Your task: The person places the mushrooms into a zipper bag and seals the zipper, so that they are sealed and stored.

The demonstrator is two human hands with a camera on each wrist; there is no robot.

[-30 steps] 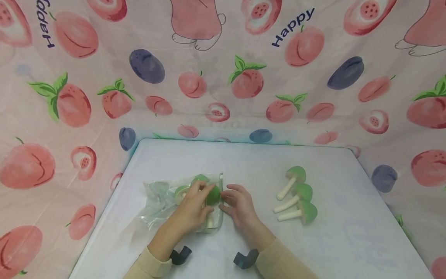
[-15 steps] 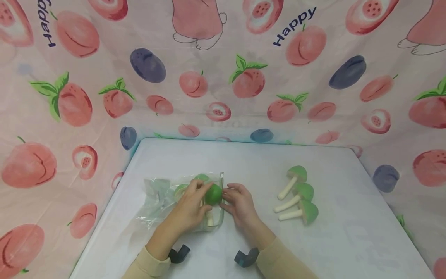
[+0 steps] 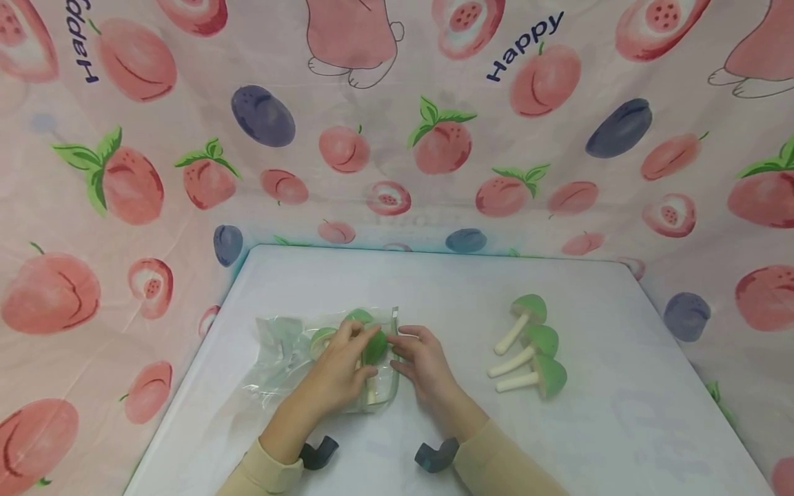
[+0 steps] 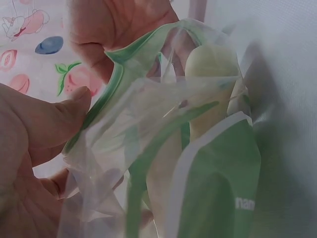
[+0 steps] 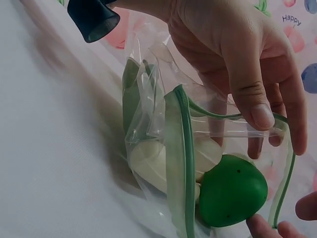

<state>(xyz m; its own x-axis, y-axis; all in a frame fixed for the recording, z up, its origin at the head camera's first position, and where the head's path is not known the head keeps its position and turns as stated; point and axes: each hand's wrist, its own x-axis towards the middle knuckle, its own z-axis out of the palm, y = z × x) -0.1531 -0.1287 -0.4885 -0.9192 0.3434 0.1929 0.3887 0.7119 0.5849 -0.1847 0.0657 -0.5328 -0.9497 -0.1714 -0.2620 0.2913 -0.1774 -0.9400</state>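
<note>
Free lane between right grip and mushrooms

I've got pink fruit-print fabric behind a white worktop. I can even read "Happy" on that fabric, lol.

Table: white top, straight far edge | cloth: pale pink, hung behind and along both sides, printed peaches, "Happy" lettering | light: soft, diffuse
</note>
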